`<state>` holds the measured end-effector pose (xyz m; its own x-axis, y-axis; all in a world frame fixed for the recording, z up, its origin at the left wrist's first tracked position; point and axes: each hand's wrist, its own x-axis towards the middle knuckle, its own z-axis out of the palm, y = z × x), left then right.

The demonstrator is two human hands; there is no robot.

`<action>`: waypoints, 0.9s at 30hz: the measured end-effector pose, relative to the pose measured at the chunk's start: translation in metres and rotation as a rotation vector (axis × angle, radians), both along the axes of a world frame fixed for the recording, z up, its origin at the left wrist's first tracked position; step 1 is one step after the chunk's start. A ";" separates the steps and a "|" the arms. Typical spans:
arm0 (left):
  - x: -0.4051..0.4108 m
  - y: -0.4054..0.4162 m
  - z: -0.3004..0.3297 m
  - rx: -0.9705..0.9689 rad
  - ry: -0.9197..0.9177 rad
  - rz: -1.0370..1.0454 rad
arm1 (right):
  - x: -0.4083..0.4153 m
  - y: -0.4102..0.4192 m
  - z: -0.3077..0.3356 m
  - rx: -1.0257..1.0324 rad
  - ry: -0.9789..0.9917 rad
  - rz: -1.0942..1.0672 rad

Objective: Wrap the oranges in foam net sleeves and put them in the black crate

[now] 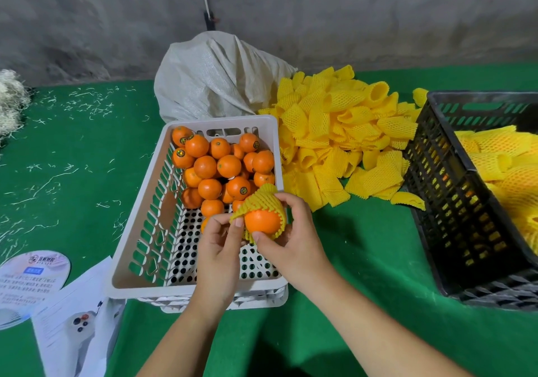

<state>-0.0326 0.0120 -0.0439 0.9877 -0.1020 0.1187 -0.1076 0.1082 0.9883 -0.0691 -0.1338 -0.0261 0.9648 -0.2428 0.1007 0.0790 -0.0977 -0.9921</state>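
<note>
- I am in the wrapping step: one orange [262, 221] sits partway inside a yellow foam net sleeve [263, 197], held above the near end of the white basket [139, 231].
- My left hand [219, 248] pinches the sleeve's left edge between thumb and fingertips, stretching the mouth open.
- My right hand [288, 231] curls round the sleeve's right side and underside, thumb on the near rim, cupping the fruit from below.
- The near face of the orange is bare; the net covers only its far side and flanks.
- Next, I judge, the sleeve must be drawn toward me over the bare face until the fruit is enclosed, without tearing the mesh.
- Then it goes to the black crate [436, 178], well to the right of the white basket, where wrapped fruit already lies.
- Unwrapped oranges [217, 167] fill the basket's far end; spare sleeves [343, 126] are heaped just beyond its right rim.
</note>
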 end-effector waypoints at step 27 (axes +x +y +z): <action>0.012 0.005 0.020 -0.265 0.479 -0.304 | 0.000 -0.013 -0.003 -0.581 -0.382 -0.150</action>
